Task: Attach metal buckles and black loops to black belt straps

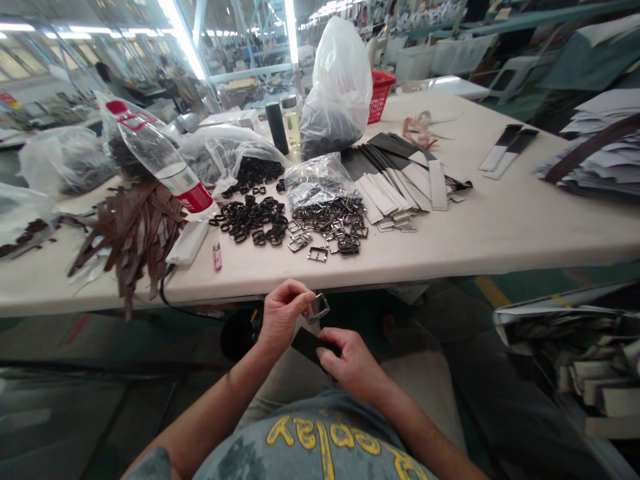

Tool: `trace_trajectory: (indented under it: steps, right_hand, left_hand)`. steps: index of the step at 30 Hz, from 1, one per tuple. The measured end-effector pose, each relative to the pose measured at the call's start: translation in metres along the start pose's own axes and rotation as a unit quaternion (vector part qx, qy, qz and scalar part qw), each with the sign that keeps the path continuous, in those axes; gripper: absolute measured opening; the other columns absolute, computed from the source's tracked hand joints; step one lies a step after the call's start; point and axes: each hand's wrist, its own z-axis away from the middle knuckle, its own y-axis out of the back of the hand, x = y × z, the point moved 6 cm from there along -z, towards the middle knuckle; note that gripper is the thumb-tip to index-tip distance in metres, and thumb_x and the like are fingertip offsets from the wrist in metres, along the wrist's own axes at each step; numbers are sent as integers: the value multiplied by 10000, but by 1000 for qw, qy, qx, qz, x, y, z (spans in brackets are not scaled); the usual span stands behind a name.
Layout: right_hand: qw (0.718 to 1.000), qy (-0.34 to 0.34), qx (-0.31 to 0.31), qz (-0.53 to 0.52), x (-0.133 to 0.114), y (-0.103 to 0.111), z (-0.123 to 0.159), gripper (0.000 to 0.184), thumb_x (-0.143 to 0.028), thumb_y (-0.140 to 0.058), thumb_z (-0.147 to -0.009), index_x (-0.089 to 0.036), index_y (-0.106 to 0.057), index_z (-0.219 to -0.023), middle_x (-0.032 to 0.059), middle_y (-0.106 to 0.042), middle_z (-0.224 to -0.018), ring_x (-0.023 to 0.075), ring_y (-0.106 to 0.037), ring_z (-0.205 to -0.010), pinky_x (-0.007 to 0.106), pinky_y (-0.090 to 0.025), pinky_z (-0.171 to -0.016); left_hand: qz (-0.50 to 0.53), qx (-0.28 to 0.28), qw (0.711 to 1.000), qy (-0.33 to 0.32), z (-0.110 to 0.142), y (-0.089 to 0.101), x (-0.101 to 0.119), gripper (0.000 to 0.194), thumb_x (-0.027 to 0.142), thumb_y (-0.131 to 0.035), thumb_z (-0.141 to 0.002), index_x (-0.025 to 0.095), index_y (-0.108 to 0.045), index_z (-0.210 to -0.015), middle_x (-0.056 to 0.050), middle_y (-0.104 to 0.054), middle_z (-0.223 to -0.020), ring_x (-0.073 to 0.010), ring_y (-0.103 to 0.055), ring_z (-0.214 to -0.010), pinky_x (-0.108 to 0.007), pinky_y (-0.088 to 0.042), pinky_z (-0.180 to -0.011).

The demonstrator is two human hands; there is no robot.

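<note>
Currently, the left hand (285,310) pinches a shiny rectangular metal buckle (319,308) between thumb and fingers, while the right hand (353,362), lower and just beside it, grips a flat, dark strip (307,345). Beyond both hands stretches a smooth, pale bench (500,230), with glinting loose buckles (345,230) (a jumbled heap) ahead of them; bright tube lights (291,33) hang in the room behind. The strip's long axis runs diagonally, its free end pointing forward-left, below the held buckle.
</note>
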Motion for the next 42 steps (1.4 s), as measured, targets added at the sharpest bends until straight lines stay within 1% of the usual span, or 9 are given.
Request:
trace_trajectory:
  steps: [7,15,18,24,29,32,35,39,42]
  right_hand:
    - [989,47,96,98,-7,10,0,132,-160,-528,-797,-195,-633,-723,5,-631,-711,163,-572,-672,247,-391,-620]
    - [981,60,175,55,-5,28,6,161,-221,-518,-858,-187,-613,-733,-8,-580,-674,143,-533,-641,233,-393,-603]
    - [981,61,179,43,-3,30,5,153,-228,-527,-855,-182,-623,-744,-7,-589,-679,142,-528,-637,231,-396,-598]
    - [980,61,183,38,-1,30,4,151,-242,-524,-861,-178,-636,-783,-5,-595,-697,145,-538,-654,231,-406,-614]
    - [990,35,114,72,6,32,1,170,-236,-518,-850,-186,-605,-713,-12,-585,-678,145,-539,-653,235,-381,-604]
    - [986,15,144,83,9,46,2,194,-260,-511,-852,-186,-586,-689,-15,-551,-646,144,-515,-629,239,-364,-581]
    - [982,19,174,71,3,57,6,195,-281,-507,-865,-184,-612,-732,-20,-536,-641,140,-497,-614,238,-363,-570]
    - [983,40,159,78,-8,51,6,176,-248,-516,-863,-188,-596,-718,-20,-552,-658,133,-507,-621,232,-365,-579]
    - [982,52,158,90,-11,45,5,155,-220,-521,-860,-188,-603,-733,-17,-565,-674,134,-519,-632,233,-372,-592]
  left_hand:
    - [-36,2,999,0,1,-6,5,210,276,-821,-663,173,-639,-645,36,-597,-552,-91,-542,-491,-205,-450,-503]
    - [-70,23,997,-24,-5,-1,11,220,271,-819,-643,169,-634,-584,32,-576,-531,-88,-496,-505,-207,-419,-516]
    - [-79,20,996,-31,-4,0,11,221,263,-824,-638,162,-636,-581,34,-569,-556,-86,-474,-544,-201,-399,-533]
    - [-52,-3,999,-11,-3,-3,4,226,265,-830,-648,162,-635,-599,36,-568,-588,-87,-483,-578,-200,-412,-564]
    - [-35,-6,998,-42,-8,-1,8,187,226,-823,-670,160,-660,-605,16,-620,-631,-95,-540,-627,-207,-449,-629]
    - [-18,-19,998,-52,-11,-3,12,176,242,-804,-704,158,-678,-615,-10,-660,-653,-119,-595,-643,-233,-486,-646]
    - [7,-28,999,-38,-11,-5,9,178,264,-798,-718,155,-692,-624,-31,-699,-735,-129,-626,-637,-250,-516,-622]
    - [19,-30,999,-15,-6,-8,1,183,272,-803,-719,156,-702,-621,-30,-717,-772,-126,-638,-638,-261,-544,-642]
    - [21,-48,998,-23,-2,-11,1,164,247,-795,-735,169,-707,-622,-24,-728,-766,-127,-652,-689,-241,-534,-677]
